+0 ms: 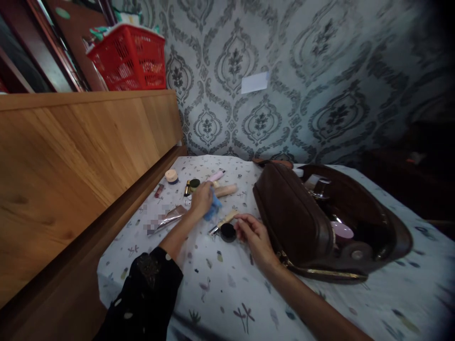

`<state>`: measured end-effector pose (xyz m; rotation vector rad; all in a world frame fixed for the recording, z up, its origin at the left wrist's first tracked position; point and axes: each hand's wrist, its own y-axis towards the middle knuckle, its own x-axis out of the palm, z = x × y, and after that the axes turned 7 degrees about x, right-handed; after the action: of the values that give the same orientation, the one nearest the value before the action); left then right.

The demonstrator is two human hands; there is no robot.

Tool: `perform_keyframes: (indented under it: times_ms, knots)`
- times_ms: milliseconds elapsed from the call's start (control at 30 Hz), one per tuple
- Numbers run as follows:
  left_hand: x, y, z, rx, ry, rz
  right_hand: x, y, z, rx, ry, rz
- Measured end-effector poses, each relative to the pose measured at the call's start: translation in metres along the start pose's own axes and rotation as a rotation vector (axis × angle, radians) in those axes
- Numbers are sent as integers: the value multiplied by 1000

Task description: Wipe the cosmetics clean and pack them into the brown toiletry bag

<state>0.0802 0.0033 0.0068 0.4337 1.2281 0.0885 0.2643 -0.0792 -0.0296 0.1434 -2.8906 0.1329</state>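
A crumpled blue cloth (213,207) hangs from my left hand (202,198), whose fingers are closed on it above the bed sheet. My right hand (255,235) has its fingers curled together beside a round black-lidded container (228,232) and a slim beige tube with a silvery cap (225,220). Its fingertips reach the tube's end; whether they pinch anything is hidden. Beyond my left hand lie a beige tube (226,190), a pink tube (216,175) and a dark-lidded jar (194,184). A shiny brown-pink tube (171,218) rests near my left forearm.
An open brown leather bag (291,213) lies on the right, with a pink round item (341,231) and a clear-capped bottle (321,187) inside. A cream-lidded jar (171,176) sits by the wooden headboard (106,137). A red basket (130,57) stands above it.
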Motion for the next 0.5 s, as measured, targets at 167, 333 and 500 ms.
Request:
perform_keyframes:
  times_ms: [167,333,500]
  knots:
    - [1,58,-11,-114,57,-79,-1,2,1,13,24,-7]
    - [15,95,-19,-184,67,-311,-3,4,2,5,29,-30]
    - [14,118,-32,-200,17,-415,-3,5,3,5,31,-31]
